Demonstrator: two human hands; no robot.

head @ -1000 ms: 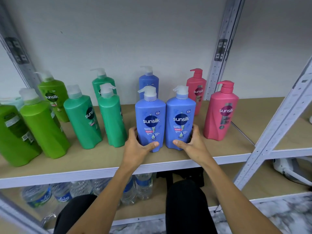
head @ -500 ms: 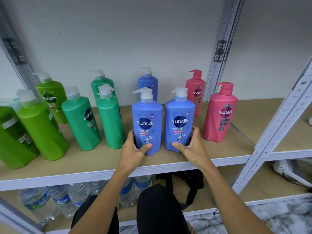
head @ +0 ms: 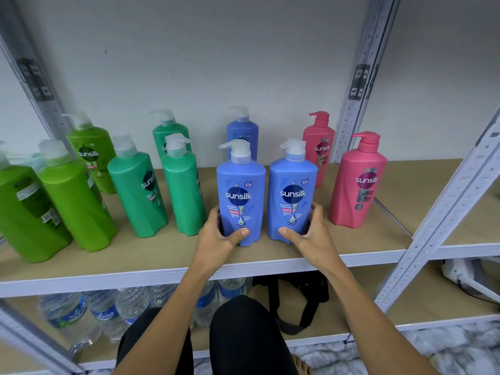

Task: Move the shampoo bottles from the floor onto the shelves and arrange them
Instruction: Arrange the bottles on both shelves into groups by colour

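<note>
Now left hand (head: pixel 220 236) grips left blue bottle (head: pixel 240 196), right hand (head: pixel 311 235) grips right blue bottle (head: pixel 292 193) (both upright on shelf (head: pixel 378 239))

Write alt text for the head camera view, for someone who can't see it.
Left hand and right hand each grip a blue shampoo bottle standing side by side on a shelf, between green bottles and pink bottles.

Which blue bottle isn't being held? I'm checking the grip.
The back blue bottle by the wall; the two front blue bottles each have a hand around them.
</note>
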